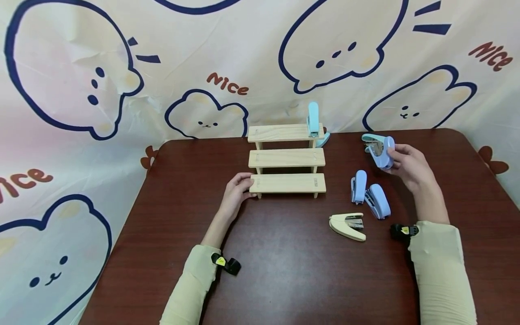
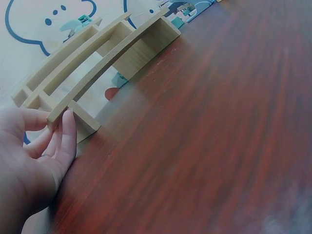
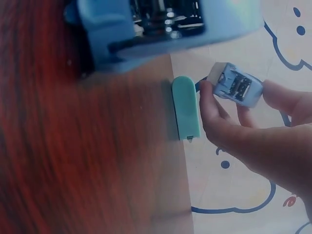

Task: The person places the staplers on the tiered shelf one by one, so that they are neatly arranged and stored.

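My right hand point(image 1: 412, 167) pinches a blue stapler point(image 1: 383, 153) between thumb and fingers, near the table's back right. In the right wrist view the held stapler point(image 3: 240, 88) shows its metal inside. Just behind it in the head view lies a teal stapler point(image 1: 371, 137), partly covered. My left hand point(image 1: 237, 194) grips the left end of the lowest board of a three-step wooden rack point(image 1: 287, 183); thumb and fingers close round that board point(image 2: 80, 95) in the left wrist view. A light-blue stapler point(image 1: 313, 118) stands at the right end of the top step.
Two blue staplers, one upright point(image 1: 359, 187) and one leaning beside it point(image 1: 378, 201), are right of the rack. Nearer me lies a cream stapler point(image 1: 347, 225) with its jaws spread. Another light-blue stapler point(image 1: 322, 140) shows behind the rack. A printed cloth point(image 1: 260, 54) hangs behind the table.
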Motion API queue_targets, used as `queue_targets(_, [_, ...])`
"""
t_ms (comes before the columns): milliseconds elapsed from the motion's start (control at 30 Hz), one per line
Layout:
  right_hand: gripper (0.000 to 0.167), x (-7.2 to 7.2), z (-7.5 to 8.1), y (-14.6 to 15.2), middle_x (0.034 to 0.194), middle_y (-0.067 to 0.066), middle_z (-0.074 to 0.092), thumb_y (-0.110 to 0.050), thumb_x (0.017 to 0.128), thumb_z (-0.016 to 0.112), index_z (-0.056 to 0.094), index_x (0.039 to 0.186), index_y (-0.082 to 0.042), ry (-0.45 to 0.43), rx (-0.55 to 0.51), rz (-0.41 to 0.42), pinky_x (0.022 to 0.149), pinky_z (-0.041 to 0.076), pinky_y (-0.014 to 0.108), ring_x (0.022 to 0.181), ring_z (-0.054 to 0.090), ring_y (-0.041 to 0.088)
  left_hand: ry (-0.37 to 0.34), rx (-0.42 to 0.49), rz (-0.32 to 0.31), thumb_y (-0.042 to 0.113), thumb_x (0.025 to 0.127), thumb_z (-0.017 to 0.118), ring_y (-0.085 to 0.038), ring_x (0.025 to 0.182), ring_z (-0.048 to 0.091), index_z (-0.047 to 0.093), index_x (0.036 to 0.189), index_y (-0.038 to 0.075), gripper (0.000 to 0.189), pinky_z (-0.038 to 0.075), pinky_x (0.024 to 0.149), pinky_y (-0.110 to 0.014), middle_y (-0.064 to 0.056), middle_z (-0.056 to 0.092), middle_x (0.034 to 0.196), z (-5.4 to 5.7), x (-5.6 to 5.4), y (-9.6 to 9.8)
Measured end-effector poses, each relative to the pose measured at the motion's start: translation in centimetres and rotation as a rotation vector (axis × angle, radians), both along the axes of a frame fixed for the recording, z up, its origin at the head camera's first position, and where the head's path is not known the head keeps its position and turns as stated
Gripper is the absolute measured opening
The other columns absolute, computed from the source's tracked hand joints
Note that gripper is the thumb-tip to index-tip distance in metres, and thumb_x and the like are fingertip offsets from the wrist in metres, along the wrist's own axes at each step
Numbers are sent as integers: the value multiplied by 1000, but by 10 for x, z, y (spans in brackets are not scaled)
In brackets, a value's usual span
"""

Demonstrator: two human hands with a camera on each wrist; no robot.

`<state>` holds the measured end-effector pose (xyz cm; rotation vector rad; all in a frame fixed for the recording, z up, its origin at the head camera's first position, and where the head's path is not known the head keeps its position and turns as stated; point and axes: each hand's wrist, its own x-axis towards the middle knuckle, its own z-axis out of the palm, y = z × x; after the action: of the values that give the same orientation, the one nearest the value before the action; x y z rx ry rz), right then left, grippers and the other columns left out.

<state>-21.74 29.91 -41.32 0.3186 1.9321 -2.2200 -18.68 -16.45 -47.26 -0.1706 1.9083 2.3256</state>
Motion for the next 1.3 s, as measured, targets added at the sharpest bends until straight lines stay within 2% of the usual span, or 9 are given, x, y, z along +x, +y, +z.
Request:
queue_targets(200, [45,-1,2,-3,126,-2,44,-28,101,69,47,136,-12,-8,-49,-14,74,56,23,111,47,18,2,-5,-9,7,102,59,-17,87,64,57,129,-5,29,58,70,-26,-7,63,104,1,0,-1])
queue_targets(333, [51,-1,6,-5,136,3,41,-26,99,71,46,141,-12,-23,-111,-47,73,56,24,116,45,18,4,-4,-11,7,102,59,-16,87,64,56,129,-6,30,58,70,-25,-7,63,103,2,0,-1])
queue_targets(600, [17,-1,10,-3,134,0,41,-16,100,68,67,117,-19,-43,-298,-53,76,58,29,126,39,21,-4,-1,3,6,102,59,-16,87,64,57,129,-5,29,58,70,-25,-7,62,104,2,1,-2])
queue_targets(667, [17,-2,11,-3,136,0,40,-14,101,68,67,117,-19,-55,-331,-45,93,57,32,128,37,21,-7,-3,3,6,102,59,-16,87,64,57,128,-5,29,58,70,-25,-7,63,104,1,2,-2])
queue_targets(733, [19,-2,11,-3,139,0,39,-12,101,67,66,119,-19,-75,-375,-39,111,45,36,132,34,20,-7,-2,3,6,102,59,-16,87,64,57,128,-5,29,58,70,-25,-7,62,104,1,2,-3])
queue_targets(833, [25,-2,11,-3,141,0,38,-9,101,65,62,124,-19,-103,-460,-24,120,24,39,137,29,19,-3,-3,2,6,102,59,-16,87,64,57,129,-5,29,58,70,-26,-8,63,105,2,1,-3])
queue_targets(1000, [25,0,11,-2,134,2,50,-5,102,62,62,125,-17,-107,-595,-5,99,53,35,136,33,17,-2,-4,-3,7,102,59,-17,87,64,57,130,-5,31,58,70,-26,-8,63,105,3,2,-3])
queue_targets(1167, [29,1,13,-4,124,6,59,-3,102,62,61,130,-11,-56,-605,10,82,60,38,115,57,19,0,-1,-4,6,102,59,-16,86,64,56,131,-6,31,58,70,-26,-8,63,104,3,2,-2])
queue_targets(1300, [45,2,17,-8,135,6,51,-2,102,61,52,145,-11,-23,-574,18,82,63,42,107,64,21,3,-1,-5,5,102,59,-16,85,64,56,130,-6,31,59,69,-26,-7,63,103,2,1,-1])
